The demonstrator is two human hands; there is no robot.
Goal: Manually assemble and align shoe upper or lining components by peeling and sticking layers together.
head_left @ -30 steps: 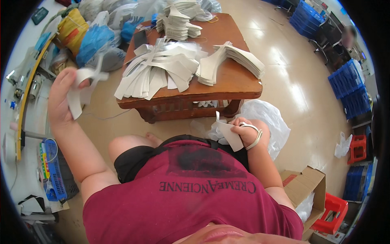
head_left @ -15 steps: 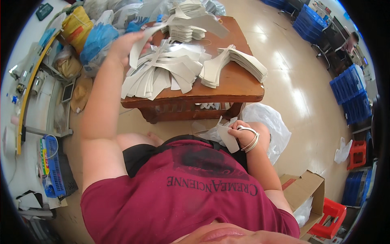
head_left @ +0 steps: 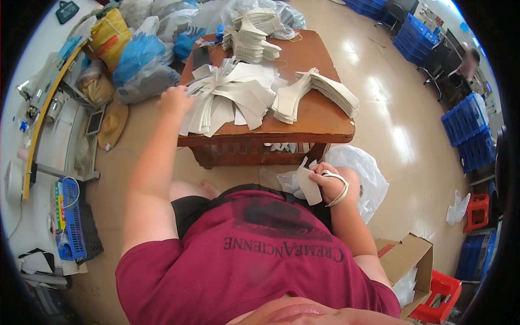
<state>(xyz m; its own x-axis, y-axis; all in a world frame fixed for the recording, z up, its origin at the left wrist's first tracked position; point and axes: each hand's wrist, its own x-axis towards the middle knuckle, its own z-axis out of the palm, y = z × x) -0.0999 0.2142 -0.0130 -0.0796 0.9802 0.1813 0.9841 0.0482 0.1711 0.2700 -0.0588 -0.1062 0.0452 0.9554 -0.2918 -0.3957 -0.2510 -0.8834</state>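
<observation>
Left hand is hovering by an off-white fan of curved, sheet-like pieces, upper centre, grip unclear; right hand is pinching a white, sheet-like piece, right of centre; seemingly a pick-up step, next calling for parting one layer.

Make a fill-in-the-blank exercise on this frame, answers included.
The person's ____ hand is at the edge of the fanned pile.
The ____ hand, circled by pale bands, holds a pale piece.
The arched stack lies to the ____ of the fanned pile.
Beside the cardboard box stands a ____ stool.
Missing: left; right; right; red.
</observation>
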